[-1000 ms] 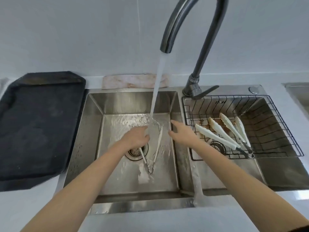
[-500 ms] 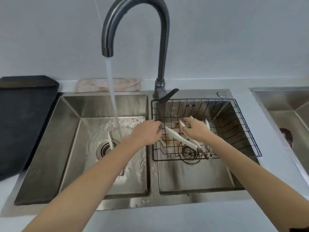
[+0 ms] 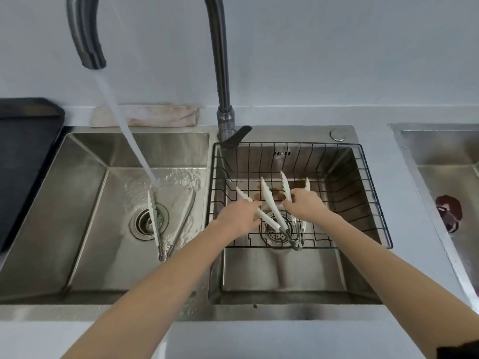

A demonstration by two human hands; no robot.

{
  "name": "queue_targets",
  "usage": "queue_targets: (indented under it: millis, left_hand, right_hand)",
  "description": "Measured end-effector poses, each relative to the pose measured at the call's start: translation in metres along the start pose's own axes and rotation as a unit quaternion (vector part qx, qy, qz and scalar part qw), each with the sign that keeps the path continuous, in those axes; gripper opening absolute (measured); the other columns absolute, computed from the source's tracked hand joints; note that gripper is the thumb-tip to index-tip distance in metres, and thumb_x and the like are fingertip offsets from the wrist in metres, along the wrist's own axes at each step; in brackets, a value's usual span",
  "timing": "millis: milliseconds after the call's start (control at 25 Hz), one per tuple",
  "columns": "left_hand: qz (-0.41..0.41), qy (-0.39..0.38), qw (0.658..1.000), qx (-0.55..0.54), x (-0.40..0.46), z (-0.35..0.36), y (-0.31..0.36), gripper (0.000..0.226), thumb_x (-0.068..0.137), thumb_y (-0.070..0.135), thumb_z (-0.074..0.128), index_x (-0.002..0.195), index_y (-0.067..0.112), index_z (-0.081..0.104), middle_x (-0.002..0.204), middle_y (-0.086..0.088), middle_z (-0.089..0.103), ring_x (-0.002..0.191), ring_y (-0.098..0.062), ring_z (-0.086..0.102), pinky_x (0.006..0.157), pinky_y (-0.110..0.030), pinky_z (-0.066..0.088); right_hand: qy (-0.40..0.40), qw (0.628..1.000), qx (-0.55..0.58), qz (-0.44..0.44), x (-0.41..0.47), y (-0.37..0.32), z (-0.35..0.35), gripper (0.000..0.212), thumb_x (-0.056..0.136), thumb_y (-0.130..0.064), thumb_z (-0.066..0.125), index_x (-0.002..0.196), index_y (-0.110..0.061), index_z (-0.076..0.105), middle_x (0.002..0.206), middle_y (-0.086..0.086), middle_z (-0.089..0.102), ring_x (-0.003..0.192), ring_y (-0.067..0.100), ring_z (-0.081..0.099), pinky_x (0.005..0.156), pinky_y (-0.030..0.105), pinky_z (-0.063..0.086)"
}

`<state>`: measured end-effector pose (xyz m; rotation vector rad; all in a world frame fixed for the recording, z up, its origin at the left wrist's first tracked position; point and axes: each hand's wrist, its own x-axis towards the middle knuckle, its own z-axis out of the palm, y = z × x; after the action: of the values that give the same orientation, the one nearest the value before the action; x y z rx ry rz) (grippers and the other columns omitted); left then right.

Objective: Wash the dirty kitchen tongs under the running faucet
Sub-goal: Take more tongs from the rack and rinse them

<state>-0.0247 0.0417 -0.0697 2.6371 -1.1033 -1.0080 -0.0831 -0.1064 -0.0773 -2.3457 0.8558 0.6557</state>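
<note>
One pair of white-armed tongs (image 3: 154,218) lies in the left sink basin (image 3: 77,203), its tips under the water falling from the dark faucet (image 3: 220,73). Two more white tongs rest in the black wire basket (image 3: 311,144) over the right basin, among brown stains. My left hand (image 3: 239,216) curls over an arm of the left pair (image 3: 268,198). The fingers of my right hand (image 3: 305,206) pinch an arm of the right pair (image 3: 285,185). Both pairs still lie on the basket floor, hinges toward me.
A black tray (image 3: 26,151) sits on the counter left of the sink. A folded cloth (image 3: 145,116) lies against the wall behind the left basin. Another steel basin (image 3: 440,151) at far right holds a dark round object (image 3: 448,211).
My left hand let go of the tongs in the left basin and crossed into the basket. My right hand settled on the right pair. The view swung right.
</note>
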Motion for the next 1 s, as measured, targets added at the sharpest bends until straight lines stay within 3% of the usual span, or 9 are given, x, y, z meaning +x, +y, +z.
queue_targets:
  millis: [120, 240, 320, 440, 600, 720, 840, 960, 1000]
  left_hand:
    - [-0.004, -0.026, 0.999, -0.03, 0.003, 0.007, 0.003, 0.052, 0.093, 0.022, 0.046, 0.143, 0.017, 0.033, 0.129, -0.016, 0.055, 0.115, -0.03, 0.055, 0.096, -0.04, 0.047]
    - [0.003, -0.037, 0.997, -0.065, 0.001, 0.009, 0.009, 0.055, 0.093, 0.015, 0.044, 0.145, 0.016, 0.028, 0.126, -0.02, 0.057, 0.113, -0.032, 0.056, 0.098, -0.04, 0.045]
    - [0.005, -0.03, 0.996, -0.08, -0.001, 0.009, 0.011, 0.053, 0.093, 0.014, 0.043, 0.144, 0.013, 0.03, 0.121, -0.021, 0.059, 0.111, -0.032, 0.056, 0.096, -0.041, 0.046]
    - [-0.004, 0.011, 0.994, -0.11, -0.006, 0.007, 0.009, 0.046, 0.095, 0.016, 0.038, 0.14, 0.01, 0.037, 0.111, -0.019, 0.064, 0.097, -0.03, 0.062, 0.083, -0.035, 0.049]
    - [-0.012, 0.095, 0.974, -0.205, -0.026, -0.002, 0.001, 0.043, 0.098, 0.013, 0.031, 0.14, 0.013, 0.04, 0.115, -0.016, 0.064, 0.066, -0.016, 0.055, 0.061, -0.019, 0.046]
    - [-0.032, 0.164, 0.94, -0.297, -0.043, -0.006, -0.006, 0.038, 0.099, 0.015, 0.031, 0.133, 0.012, 0.047, 0.113, -0.012, 0.063, 0.053, -0.003, 0.043, 0.042, -0.007, 0.038]
    - [-0.035, 0.229, 0.916, -0.328, -0.061, -0.003, -0.019, 0.031, 0.098, 0.018, 0.036, 0.124, 0.01, 0.051, 0.092, -0.004, 0.057, 0.059, -0.003, 0.046, 0.053, -0.012, 0.041]
    - [-0.054, 0.25, 0.877, -0.406, -0.079, -0.005, -0.039, 0.03, 0.096, 0.015, 0.041, 0.125, 0.012, 0.047, 0.076, 0.004, 0.05, 0.07, -0.019, 0.058, 0.079, -0.035, 0.054]
    - [-0.061, 0.25, 0.864, -0.432, -0.086, -0.006, -0.049, 0.031, 0.096, 0.014, 0.041, 0.127, 0.013, 0.044, 0.077, 0.006, 0.049, 0.07, -0.02, 0.059, 0.079, -0.034, 0.057]
  right_hand:
    - [0.004, 1.0, -0.018, 0.018, 0.002, -0.002, 0.004, 0.025, 0.092, -0.023, 0.046, 0.071, -0.01, 0.041, 0.089, 0.01, 0.05, 0.081, 0.026, 0.049, 0.067, 0.032, 0.038]
    - [0.019, 0.999, -0.013, 0.024, 0.002, -0.003, 0.004, 0.03, 0.092, -0.021, 0.047, 0.066, -0.01, 0.037, 0.086, 0.01, 0.048, 0.079, 0.027, 0.048, 0.063, 0.031, 0.039]
    - [0.025, 0.999, 0.015, 0.026, 0.001, -0.003, 0.003, 0.031, 0.092, -0.02, 0.047, 0.065, -0.01, 0.037, 0.075, 0.007, 0.047, 0.071, 0.024, 0.048, 0.052, 0.027, 0.035]
    - [0.042, 0.998, 0.049, 0.018, -0.006, -0.005, 0.002, 0.033, 0.092, -0.017, 0.046, 0.061, -0.012, 0.035, 0.062, 0.002, 0.04, 0.055, 0.015, 0.04, 0.048, 0.025, 0.031]
    - [0.069, 0.988, 0.135, -0.009, -0.025, -0.017, 0.002, 0.017, 0.091, -0.017, 0.047, 0.081, -0.004, 0.051, 0.073, 0.007, 0.052, 0.063, 0.018, 0.046, 0.052, 0.025, 0.036]
    - [0.075, 0.976, 0.201, -0.031, -0.04, -0.03, 0.009, 0.025, 0.089, -0.019, 0.049, 0.103, -0.001, 0.057, 0.084, 0.01, 0.06, 0.062, 0.019, 0.053, 0.058, 0.028, 0.05]
    - [0.072, 0.966, 0.244, -0.035, -0.056, -0.047, 0.02, 0.044, 0.09, -0.022, 0.051, 0.131, -0.006, 0.045, 0.103, 0.012, 0.066, 0.056, 0.01, 0.054, 0.051, 0.019, 0.047]
    - [0.074, 0.961, 0.258, -0.062, -0.07, -0.069, 0.032, 0.047, 0.092, -0.02, 0.05, 0.136, -0.007, 0.04, 0.107, 0.012, 0.066, 0.06, 0.011, 0.055, 0.053, 0.017, 0.046]
    - [0.074, 0.959, 0.263, -0.071, -0.075, -0.078, 0.039, 0.047, 0.092, -0.02, 0.05, 0.136, -0.007, 0.039, 0.102, 0.01, 0.065, 0.061, 0.012, 0.055, 0.052, 0.018, 0.047]
